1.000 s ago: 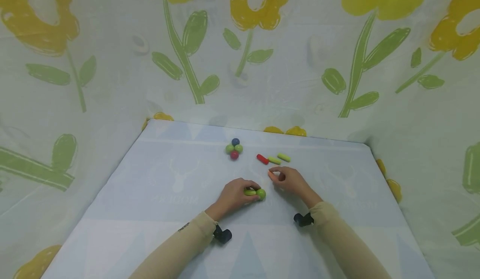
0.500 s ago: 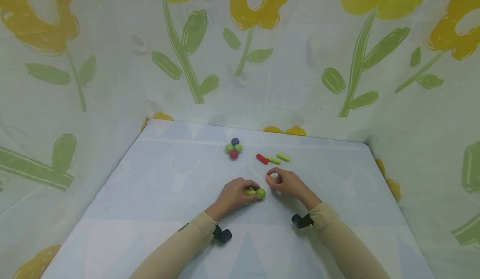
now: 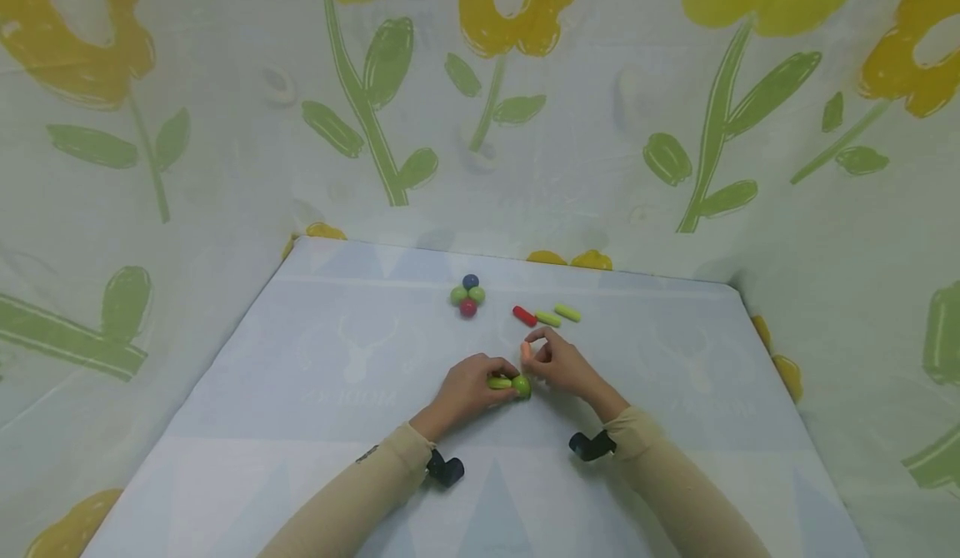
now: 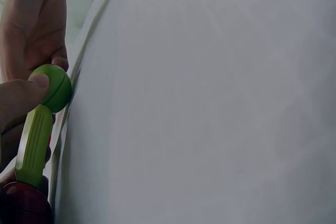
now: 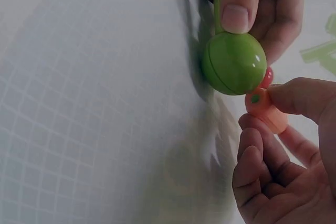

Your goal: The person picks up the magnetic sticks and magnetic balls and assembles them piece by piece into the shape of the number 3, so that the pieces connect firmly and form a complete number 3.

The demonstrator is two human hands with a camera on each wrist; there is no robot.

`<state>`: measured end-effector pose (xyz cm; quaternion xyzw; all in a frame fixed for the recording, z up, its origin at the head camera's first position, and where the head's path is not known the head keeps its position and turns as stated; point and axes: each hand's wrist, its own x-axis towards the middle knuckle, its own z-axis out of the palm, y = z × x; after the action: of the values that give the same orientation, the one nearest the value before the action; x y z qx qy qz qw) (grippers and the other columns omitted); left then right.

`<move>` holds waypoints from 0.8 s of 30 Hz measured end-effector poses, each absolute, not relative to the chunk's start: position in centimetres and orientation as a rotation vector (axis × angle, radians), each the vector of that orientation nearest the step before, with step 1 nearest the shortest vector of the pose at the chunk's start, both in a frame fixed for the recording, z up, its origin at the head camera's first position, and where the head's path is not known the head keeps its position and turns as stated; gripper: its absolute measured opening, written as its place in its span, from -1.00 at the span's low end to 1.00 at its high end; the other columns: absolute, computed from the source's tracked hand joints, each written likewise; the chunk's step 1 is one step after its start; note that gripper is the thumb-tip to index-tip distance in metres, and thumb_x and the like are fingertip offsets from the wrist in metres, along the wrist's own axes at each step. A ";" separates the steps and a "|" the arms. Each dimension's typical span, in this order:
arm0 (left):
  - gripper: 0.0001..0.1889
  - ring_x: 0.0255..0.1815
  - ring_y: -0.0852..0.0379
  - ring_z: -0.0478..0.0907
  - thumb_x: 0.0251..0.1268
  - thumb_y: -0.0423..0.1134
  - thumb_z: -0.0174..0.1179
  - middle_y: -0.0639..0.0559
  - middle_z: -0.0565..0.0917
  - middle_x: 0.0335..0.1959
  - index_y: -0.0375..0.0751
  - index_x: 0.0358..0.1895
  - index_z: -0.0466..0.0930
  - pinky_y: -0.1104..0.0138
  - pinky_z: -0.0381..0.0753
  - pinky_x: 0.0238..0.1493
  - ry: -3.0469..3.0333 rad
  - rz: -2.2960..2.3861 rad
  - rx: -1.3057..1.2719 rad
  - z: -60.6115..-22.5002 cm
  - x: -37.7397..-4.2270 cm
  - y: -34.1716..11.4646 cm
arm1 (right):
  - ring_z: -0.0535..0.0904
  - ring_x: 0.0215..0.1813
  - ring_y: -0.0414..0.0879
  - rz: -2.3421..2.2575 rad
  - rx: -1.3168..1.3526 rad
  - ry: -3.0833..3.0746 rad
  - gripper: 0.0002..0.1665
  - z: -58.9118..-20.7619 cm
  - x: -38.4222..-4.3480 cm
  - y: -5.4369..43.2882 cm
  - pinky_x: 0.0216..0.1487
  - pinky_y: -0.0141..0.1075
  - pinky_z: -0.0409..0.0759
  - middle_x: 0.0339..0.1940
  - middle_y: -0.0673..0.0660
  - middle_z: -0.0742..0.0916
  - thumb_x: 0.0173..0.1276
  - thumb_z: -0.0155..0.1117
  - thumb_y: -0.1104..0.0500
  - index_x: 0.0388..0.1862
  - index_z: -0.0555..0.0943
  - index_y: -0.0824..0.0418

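My left hand (image 3: pixel 468 387) grips a joined toy piece low over the table. A green ball (image 4: pixel 59 90) sits under the thumb, a ribbed yellow-green stick (image 4: pixel 34 145) runs from it, and a dark red ball (image 4: pixel 23 203) is at the stick's other end. In the head view the fingers hide that red ball. Between thumb and fingers my right hand (image 3: pixel 562 366) pinches a short orange stick (image 5: pixel 269 113). Its end, marked by a green dot, is right at the green ball's side in the right wrist view.
Farther back on the table (image 3: pixel 300 408) is a cluster of a blue ball (image 3: pixel 470 281), two green balls (image 3: pixel 459 296) and a red ball (image 3: pixel 468 308). Right of it lie a red stick (image 3: pixel 524 316) and two yellow-green sticks (image 3: pixel 567 313). Flower-printed cloth (image 3: pixel 562 166) surrounds the table.
My right hand has moved left with the orange stick, up to the green ball, and the stick has turned more upright. The left hand has stayed in place with its grip.
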<state>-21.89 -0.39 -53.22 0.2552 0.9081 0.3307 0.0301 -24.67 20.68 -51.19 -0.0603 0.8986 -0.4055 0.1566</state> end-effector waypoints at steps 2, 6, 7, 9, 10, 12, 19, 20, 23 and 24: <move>-0.73 -0.32 0.33 0.42 0.16 0.07 0.38 0.31 0.70 -0.24 0.16 -0.09 0.70 0.45 0.42 -0.23 2.804 1.019 0.786 -53.2 -21.8 -0.4 | 0.54 -0.38 -0.11 -1.172 -0.149 2.560 -0.50 -51.4 -24.7 20.6 -0.36 -0.31 0.50 -0.37 0.06 0.68 0.32 0.33 -0.01 0.15 0.40 0.06; -0.72 -0.33 0.33 0.42 0.16 0.08 0.37 0.30 0.71 -0.24 0.16 -0.09 0.70 0.46 0.42 -0.24 2.821 1.018 0.784 -53.2 -21.8 -0.4 | 0.55 -0.35 -0.12 -1.174 -0.115 2.528 -0.50 -51.4 -24.5 20.3 -0.34 -0.32 0.50 -0.34 0.06 0.69 0.31 0.33 -0.01 0.14 0.39 0.07; -0.72 -0.33 0.34 0.42 0.16 0.08 0.37 0.30 0.71 -0.24 0.15 -0.09 0.70 0.46 0.42 -0.25 2.824 1.018 0.784 -53.2 -21.7 -0.4 | 0.55 -0.35 -0.12 -1.174 -0.108 2.521 -0.50 -51.4 -24.5 20.2 -0.34 -0.32 0.50 -0.33 0.06 0.69 0.32 0.33 0.00 0.15 0.39 0.08; -0.72 -0.34 0.33 0.42 0.16 0.08 0.37 0.28 0.71 -0.25 0.14 -0.10 0.70 0.46 0.41 -0.26 2.827 1.024 0.783 -53.2 -21.7 -0.4 | 0.55 -0.35 -0.12 -1.170 -0.099 2.515 -0.50 -51.3 -24.3 20.1 -0.35 -0.31 0.51 -0.33 0.06 0.69 0.32 0.33 -0.01 0.15 0.39 0.08; -0.72 -0.34 0.33 0.41 0.16 0.09 0.37 0.28 0.71 -0.25 0.14 -0.10 0.70 0.46 0.41 -0.26 2.829 1.023 0.782 -53.2 -21.7 -0.4 | 0.55 -0.35 -0.11 -1.168 -0.095 2.516 -0.50 -51.2 -24.3 20.1 -0.35 -0.31 0.51 -0.34 0.06 0.70 0.32 0.33 -0.01 0.15 0.39 0.07; -0.73 -0.34 0.33 0.41 0.16 0.08 0.37 0.28 0.70 -0.25 0.14 -0.10 0.70 0.47 0.41 -0.27 2.829 1.027 0.783 -53.1 -21.6 -0.4 | 0.55 -0.35 -0.11 -1.167 -0.091 2.516 -0.50 -51.1 -24.2 20.0 -0.35 -0.31 0.51 -0.33 0.06 0.70 0.33 0.33 -0.01 0.16 0.40 0.07; -0.73 -0.33 0.34 0.42 0.15 0.09 0.37 0.29 0.70 -0.25 0.16 -0.11 0.70 0.47 0.41 -0.26 2.837 1.026 0.780 -53.3 -21.6 -0.4 | 0.57 -0.31 -0.12 -1.159 -0.099 2.513 -0.49 -51.4 -24.2 20.1 -0.31 -0.31 0.55 -0.29 0.02 0.73 0.34 0.33 -0.04 0.19 0.42 0.02; -0.73 -0.33 0.34 0.42 0.15 0.09 0.37 0.29 0.70 -0.25 0.16 -0.11 0.70 0.47 0.41 -0.26 2.839 1.025 0.781 -53.3 -21.6 -0.4 | 0.58 -0.31 -0.13 -1.160 -0.100 2.513 -0.49 -51.5 -24.2 20.1 -0.31 -0.32 0.55 -0.28 0.02 0.73 0.34 0.33 -0.03 0.20 0.42 0.02; -0.73 -0.33 0.34 0.42 0.15 0.09 0.37 0.29 0.71 -0.25 0.16 -0.11 0.71 0.47 0.41 -0.27 2.845 1.028 0.787 -53.4 -21.6 -0.4 | 0.58 -0.30 -0.12 -1.166 -0.107 2.512 -0.49 -51.5 -24.1 20.1 -0.30 -0.31 0.55 -0.27 0.02 0.74 0.35 0.32 -0.01 0.21 0.42 0.02; -0.73 -0.33 0.33 0.42 0.15 0.09 0.38 0.29 0.71 -0.25 0.16 -0.11 0.71 0.47 0.41 -0.27 2.847 1.029 0.789 -53.4 -21.6 -0.4 | 0.58 -0.30 -0.13 -1.164 -0.111 2.514 -0.49 -51.5 -24.1 20.1 -0.30 -0.32 0.55 -0.27 0.02 0.74 0.35 0.32 -0.01 0.22 0.42 0.02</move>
<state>-21.64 -0.36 -53.36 0.2522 0.9100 0.3290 0.0066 -24.13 20.13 -51.53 -0.0395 0.8914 -0.4126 0.1833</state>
